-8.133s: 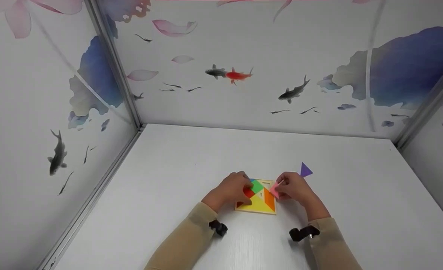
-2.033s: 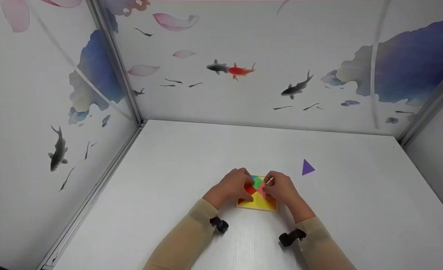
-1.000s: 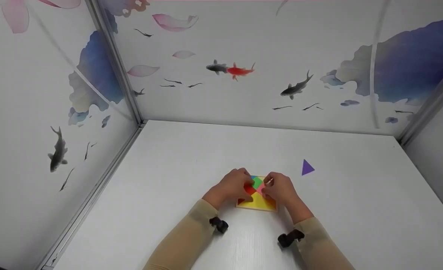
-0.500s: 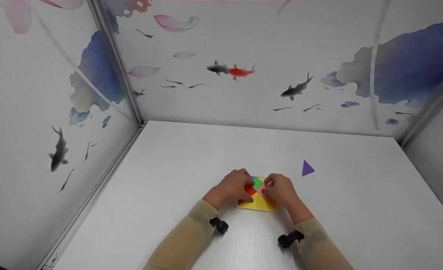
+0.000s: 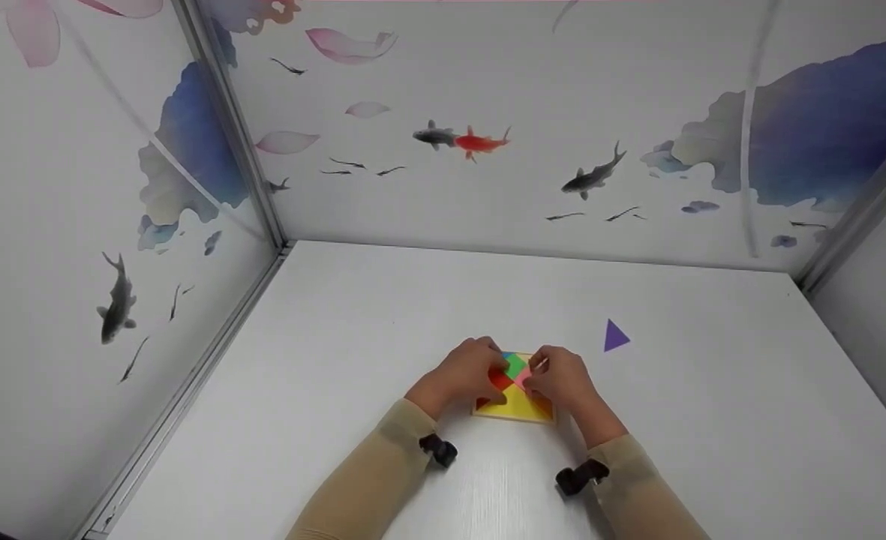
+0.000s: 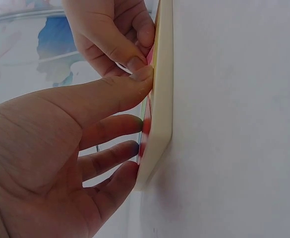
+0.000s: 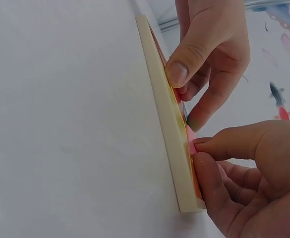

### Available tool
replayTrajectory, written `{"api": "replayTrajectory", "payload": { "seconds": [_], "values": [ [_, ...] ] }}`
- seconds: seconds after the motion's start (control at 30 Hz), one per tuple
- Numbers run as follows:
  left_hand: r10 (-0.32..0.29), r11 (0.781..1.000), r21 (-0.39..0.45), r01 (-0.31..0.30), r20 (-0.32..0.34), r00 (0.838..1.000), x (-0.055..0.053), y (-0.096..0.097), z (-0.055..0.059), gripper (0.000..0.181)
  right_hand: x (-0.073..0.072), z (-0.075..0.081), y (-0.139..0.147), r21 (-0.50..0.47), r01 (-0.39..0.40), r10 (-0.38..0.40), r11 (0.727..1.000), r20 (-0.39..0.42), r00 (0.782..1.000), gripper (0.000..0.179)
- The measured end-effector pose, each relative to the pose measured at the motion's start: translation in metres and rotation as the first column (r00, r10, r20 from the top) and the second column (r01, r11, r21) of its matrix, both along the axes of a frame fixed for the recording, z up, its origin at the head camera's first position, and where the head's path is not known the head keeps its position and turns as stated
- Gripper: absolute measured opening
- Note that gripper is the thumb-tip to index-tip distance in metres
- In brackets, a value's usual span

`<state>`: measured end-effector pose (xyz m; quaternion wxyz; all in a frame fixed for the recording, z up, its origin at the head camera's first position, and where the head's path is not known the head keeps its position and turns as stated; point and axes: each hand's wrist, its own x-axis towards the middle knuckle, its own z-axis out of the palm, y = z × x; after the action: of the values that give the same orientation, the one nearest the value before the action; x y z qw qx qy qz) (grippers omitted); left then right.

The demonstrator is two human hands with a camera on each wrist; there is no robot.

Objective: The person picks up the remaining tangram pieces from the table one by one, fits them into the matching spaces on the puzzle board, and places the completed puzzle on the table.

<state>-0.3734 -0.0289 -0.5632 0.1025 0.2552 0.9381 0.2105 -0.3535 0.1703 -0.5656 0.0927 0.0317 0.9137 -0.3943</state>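
Note:
A tangram board with a pale wooden rim [image 5: 514, 419] lies flat on the table. Yellow [image 5: 514, 406], red [image 5: 498, 379] and green [image 5: 516, 366] pieces sit in it, with a bit of blue at the far side. My left hand [image 5: 464, 375] rests over the left part, thumb and fingertips extended and touching the pieces, as the left wrist view shows. From the right, my right hand [image 5: 569, 381] pinches a small pink tangram piece [image 7: 192, 141] between thumb and finger, down at the board beside the green one. An orange piece [image 7: 197, 184] is partly hidden under that hand.
A purple triangle [image 5: 615, 336] lies loose on the white table [image 5: 382, 315], beyond the board to the right. Printed white walls with fish and petals enclose the left, back and right sides. Black wrist cameras [image 5: 438, 450] sit at both cuffs.
Since the oldest frame, my right hand has carried the pink piece leftward, from the board's right edge to beside the green piece. Over the last second both hands stay almost still.

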Motion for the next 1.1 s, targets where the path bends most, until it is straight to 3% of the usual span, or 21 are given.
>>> {"api": "replayTrajectory", "payload": {
  "seconds": [0.3,0.9,1.1],
  "values": [
    [-0.04,0.999,-0.015,0.039,-0.03,0.999,-0.0028,-0.001,-0.0011,0.05,0.0008,-0.0013,0.003,-0.002,-0.021,0.021,1.0,-0.068,0.997,0.026],
    [-0.014,1.0,-0.005,0.014,-0.001,1.0,-0.0013,-0.0012,0.0006,0.055,-0.0018,-0.0021,0.0048,-0.009,0.006,-0.006,1.0,-0.016,1.0,0.017],
    [-0.032,0.999,-0.006,0.032,-0.024,0.999,-0.0012,-0.0014,-0.0003,0.053,-0.001,-0.0031,0.0047,0.004,-0.004,0.005,1.0,-0.047,0.999,0.015]
  ]
}}
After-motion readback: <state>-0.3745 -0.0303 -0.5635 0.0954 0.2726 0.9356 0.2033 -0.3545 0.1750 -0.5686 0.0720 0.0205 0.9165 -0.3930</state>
